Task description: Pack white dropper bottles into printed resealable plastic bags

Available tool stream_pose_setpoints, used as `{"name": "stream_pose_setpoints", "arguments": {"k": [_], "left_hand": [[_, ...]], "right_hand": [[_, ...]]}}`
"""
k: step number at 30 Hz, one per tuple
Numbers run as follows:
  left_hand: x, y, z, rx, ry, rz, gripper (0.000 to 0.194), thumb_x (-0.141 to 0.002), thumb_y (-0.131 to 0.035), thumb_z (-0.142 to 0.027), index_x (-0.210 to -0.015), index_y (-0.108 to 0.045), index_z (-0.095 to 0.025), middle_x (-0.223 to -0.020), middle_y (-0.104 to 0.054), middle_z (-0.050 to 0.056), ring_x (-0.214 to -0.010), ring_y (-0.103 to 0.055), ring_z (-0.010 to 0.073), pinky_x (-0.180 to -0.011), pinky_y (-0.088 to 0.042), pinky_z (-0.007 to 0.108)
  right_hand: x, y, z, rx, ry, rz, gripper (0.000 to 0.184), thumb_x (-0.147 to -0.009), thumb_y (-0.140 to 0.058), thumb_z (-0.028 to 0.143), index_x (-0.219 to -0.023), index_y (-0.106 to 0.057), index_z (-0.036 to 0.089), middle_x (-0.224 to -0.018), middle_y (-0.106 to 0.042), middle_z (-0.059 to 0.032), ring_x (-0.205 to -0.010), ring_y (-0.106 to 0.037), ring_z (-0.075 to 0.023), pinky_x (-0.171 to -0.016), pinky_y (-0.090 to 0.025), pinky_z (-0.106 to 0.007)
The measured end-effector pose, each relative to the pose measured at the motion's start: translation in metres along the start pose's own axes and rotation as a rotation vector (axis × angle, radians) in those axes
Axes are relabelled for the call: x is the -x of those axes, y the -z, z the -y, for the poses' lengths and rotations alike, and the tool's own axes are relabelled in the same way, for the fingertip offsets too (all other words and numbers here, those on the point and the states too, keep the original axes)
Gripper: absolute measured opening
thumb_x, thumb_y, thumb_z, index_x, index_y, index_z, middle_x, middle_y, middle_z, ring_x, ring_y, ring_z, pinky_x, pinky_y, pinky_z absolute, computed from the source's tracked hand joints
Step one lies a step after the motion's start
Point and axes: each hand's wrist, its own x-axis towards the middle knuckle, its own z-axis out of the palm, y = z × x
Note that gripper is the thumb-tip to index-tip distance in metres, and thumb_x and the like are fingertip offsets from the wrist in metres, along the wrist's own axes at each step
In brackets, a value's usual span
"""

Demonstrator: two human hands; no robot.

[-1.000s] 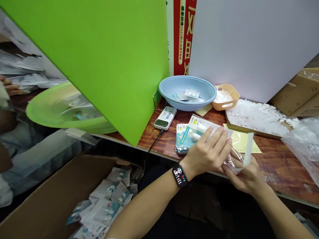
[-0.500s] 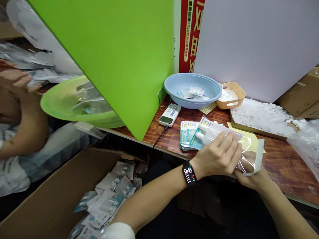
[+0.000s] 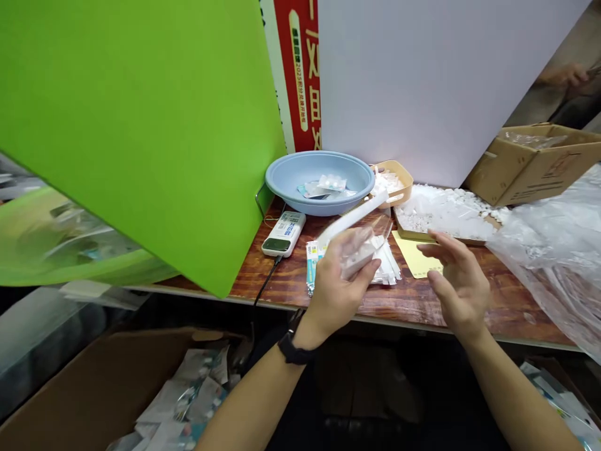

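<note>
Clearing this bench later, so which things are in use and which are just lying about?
In use: left hand gripping a plastic bag; right hand, open beside it; stack of cards.

Lying about: blue basin, yellow paper, white gadget, cardboard box.

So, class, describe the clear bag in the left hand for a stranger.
On the reddish wood bench, below a pale blue plastic basin, the left hand grips a clear plastic bag. A long white strip juts up from it, unlike the flat printed packets nearby.

Red banner [image 3: 306, 75], "2025" on its pale vertical strip [image 3: 298, 78], large Chinese characters
</note>
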Motion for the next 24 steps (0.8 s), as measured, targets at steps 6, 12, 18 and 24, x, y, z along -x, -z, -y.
{"name": "stream_pose_setpoints", "arguments": {"k": [6, 12, 18, 24], "left_hand": [[0.001, -0.001, -0.012, 0.510, 0.629, 0.201, 0.034, -0.074, -0.076, -0.039, -0.094, -0.062, -0.015, -0.089, -0.073, 0.006, -0.078, -0.069, 0.0185, -0.072, -0.056, 0.029], [0.004, -0.004, -0.004, 0.588, 0.721, 0.236, 0.034, -0.070, -0.079, -0.041, -0.085, -0.070, -0.012, -0.079, -0.072, 0.005, -0.070, -0.066, 0.0156, -0.070, -0.053, 0.029], [0.003, 0.000, 0.001, 0.549, 0.649, 0.185, 0.031, -0.071, -0.079, -0.038, -0.089, -0.071, -0.015, -0.082, -0.072, 0.004, -0.072, -0.065, 0.0143, -0.070, -0.053, 0.027], [0.012, -0.006, 0.001, 0.146, 0.338, 0.026, 0.026, -0.086, -0.063, -0.036, -0.097, -0.068, -0.014, -0.095, -0.074, 0.009, -0.089, -0.069, 0.0209, -0.082, -0.056, 0.033]], "right_hand": [[-0.002, 0.001, 0.001, -0.110, -0.061, 0.070, 0.045, -0.084, -0.065, 0.017, -0.126, -0.054, 0.031, -0.146, -0.042, -0.0075, -0.130, -0.048, -0.0283, -0.108, -0.041, -0.052], [0.003, -0.008, 0.004, -0.207, -0.190, 0.197, 0.024, -0.087, -0.063, 0.018, -0.109, -0.063, 0.029, -0.126, -0.059, -0.0082, -0.139, -0.037, -0.0279, -0.109, -0.039, -0.054], [0.003, -0.010, 0.001, -0.210, -0.252, 0.232, 0.022, -0.088, -0.063, 0.021, -0.108, -0.063, 0.030, -0.118, -0.062, -0.0070, -0.116, -0.060, -0.0257, -0.094, -0.053, -0.045], [0.013, -0.016, 0.023, 0.255, -0.012, -0.029, 0.047, -0.082, -0.067, 0.013, -0.126, -0.060, 0.026, -0.132, -0.059, -0.0113, -0.119, -0.059, -0.0277, -0.103, -0.048, -0.047]]}}
